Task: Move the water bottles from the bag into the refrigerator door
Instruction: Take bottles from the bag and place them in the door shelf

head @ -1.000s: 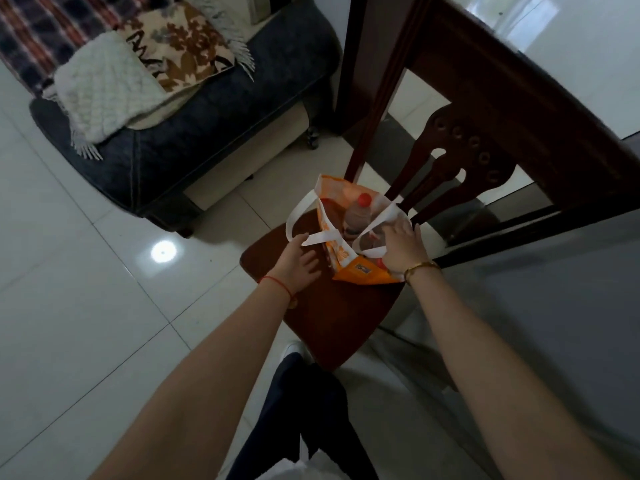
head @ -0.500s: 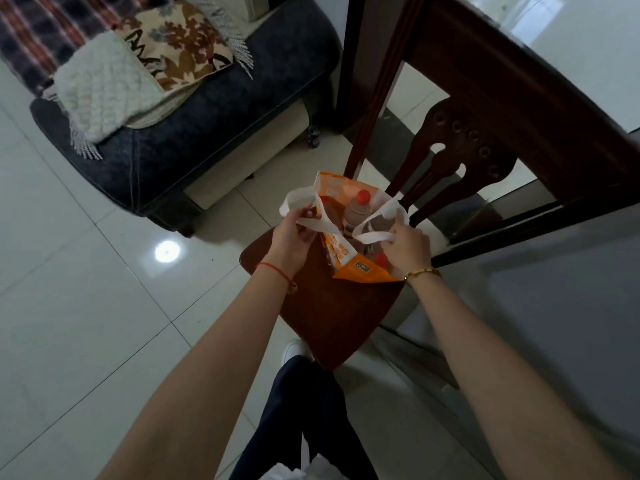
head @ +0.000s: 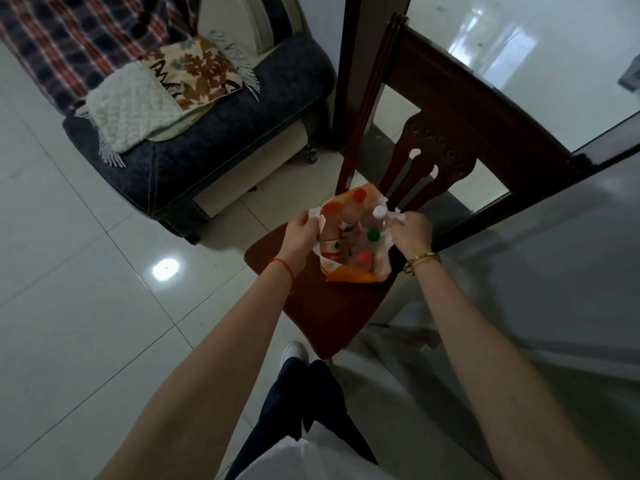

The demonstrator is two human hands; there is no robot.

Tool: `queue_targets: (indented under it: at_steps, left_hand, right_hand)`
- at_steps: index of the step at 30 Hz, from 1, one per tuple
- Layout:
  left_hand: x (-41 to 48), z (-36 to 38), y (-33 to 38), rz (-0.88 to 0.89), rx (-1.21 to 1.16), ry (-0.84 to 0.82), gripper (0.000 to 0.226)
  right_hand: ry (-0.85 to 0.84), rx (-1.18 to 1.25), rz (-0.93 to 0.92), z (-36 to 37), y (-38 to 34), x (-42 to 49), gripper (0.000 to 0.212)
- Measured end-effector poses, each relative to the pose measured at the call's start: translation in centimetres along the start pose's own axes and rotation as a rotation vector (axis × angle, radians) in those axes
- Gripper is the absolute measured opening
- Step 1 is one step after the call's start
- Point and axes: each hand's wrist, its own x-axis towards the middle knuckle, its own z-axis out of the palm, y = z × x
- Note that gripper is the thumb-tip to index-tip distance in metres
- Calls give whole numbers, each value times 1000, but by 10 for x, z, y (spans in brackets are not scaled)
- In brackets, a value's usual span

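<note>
Left hand [head: 300,234]: grasps the bag [head: 349,279] by its left handle [head: 314,213].
Right hand [head: 412,233]: grasps the right handle [head: 399,217].
Why: likely to spread the mouth and reach the bottles [head: 373,234].

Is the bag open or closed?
Open. The left hand and right hand hold the bag top apart, and bottle caps show inside.

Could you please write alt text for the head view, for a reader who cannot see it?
A person's left hand and right hand hold open an orange bag on a wooden chair, gripping its white handles; bottles with red, green and white caps stand inside. A dark sofa stands on the tiled floor.
</note>
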Motion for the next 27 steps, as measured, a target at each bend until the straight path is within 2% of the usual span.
queue_targets:
  at_steps: [4,7,10,15,22,25,27]
  left_hand:
    - [-33,-2,6,23,5,-50,19]
    - [-59,-11,12,27,28,-47,20]
    - [-86,-26,9,14,58,-32,17]
    - [-138,-45,-3,29,136,26,17]
    - [-214,-68,-10,-30,182,76,18]
    - [-237,-79,-14,-79,170,39,14]
    - [-251,-85,-17,-106,200,-16,18]
  right_hand:
    - [11,25,35,-7,-8,-28,41]
    - [-17,78,52,-9,-11,-55,37]
    - [-45,83,56,-15,-11,-88,21]
    - [-85,72,4,-24,-8,-157,24]
    - [-116,160,41,-39,-8,-256,24]
    - [-90,186,74,-42,-7,-296,29]
    - [-40,210,93,-44,-6,-320,30]
